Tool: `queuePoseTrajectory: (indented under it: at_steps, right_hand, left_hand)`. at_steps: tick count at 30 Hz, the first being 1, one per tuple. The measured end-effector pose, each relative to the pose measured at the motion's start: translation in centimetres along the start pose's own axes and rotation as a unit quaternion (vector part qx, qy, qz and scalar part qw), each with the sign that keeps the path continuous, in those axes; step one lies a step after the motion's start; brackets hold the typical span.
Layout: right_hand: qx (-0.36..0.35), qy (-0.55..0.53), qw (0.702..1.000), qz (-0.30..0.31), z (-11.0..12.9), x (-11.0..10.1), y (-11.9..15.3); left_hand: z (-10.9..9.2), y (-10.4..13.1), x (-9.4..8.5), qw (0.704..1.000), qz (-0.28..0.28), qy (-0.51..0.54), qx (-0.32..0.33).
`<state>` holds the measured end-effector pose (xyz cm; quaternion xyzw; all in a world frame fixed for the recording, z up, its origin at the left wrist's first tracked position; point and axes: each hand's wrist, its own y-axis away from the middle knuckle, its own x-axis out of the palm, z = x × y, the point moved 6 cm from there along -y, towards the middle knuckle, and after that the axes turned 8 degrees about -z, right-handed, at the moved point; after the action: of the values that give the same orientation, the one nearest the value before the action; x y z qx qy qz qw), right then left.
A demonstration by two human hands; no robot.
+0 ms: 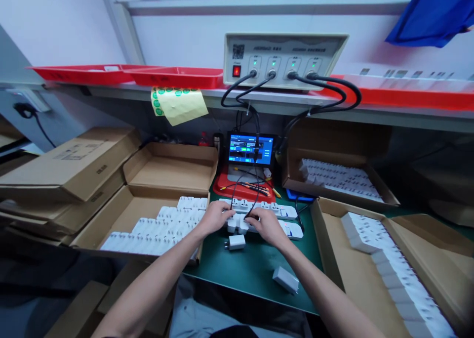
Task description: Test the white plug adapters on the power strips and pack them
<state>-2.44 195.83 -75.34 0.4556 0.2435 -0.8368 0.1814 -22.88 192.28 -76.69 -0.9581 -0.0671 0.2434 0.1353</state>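
Note:
Side by side at the white power strips (294,229), both my hands have their fingers closed on thin black cables. My left hand (216,216) pinches one cable end above a white charger (232,224) in the front strip. My right hand (264,223) pinches another cable end beside the neighbouring white charger (243,225). The cable tips are hidden by my fingers. A loose white charger (236,242) lies on the green mat just in front, prongs to the left. Nearer the mat's front edge is another loose white charger (286,279), lying tilted.
Open cardboard boxes of white chargers stand left (138,202) and right (333,239), with another at the back right (296,172). A small screen (250,149) stands behind the strips. The overhead shelf (218,98) carries red trays and a tester (285,59) with hanging cables.

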Motion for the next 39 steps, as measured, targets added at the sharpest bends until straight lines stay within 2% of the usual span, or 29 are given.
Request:
queuePoseTrajectory:
  at_steps: [15,23,31,34,39]
  right_hand:
    - [-0.052,0.112,0.992,-0.002,-0.1,1.2,1.0]
    - [-0.057,0.113,0.992,-0.009,-0.4,1.4,0.9]
    - [-0.035,0.133,0.990,0.018,0.2,2.1,0.7]
    - [-0.031,0.145,0.988,0.029,0.6,1.5,0.5]
    - [-0.041,0.178,0.982,0.047,-0.4,-2.1,1.6]
  left_hand:
    - [-0.4,0.3,0.3,1.000,0.008,-0.025,-0.008]
    - [-1.1,0.4,0.3,0.999,-0.001,-0.053,0.008]
    - [-0.8,1.3,0.2,0.994,0.009,-0.085,0.065]
    - [-0.7,1.7,0.2,0.990,0.013,-0.102,0.100]
    - [-0.7,1.9,0.4,0.984,0.016,-0.129,0.126]
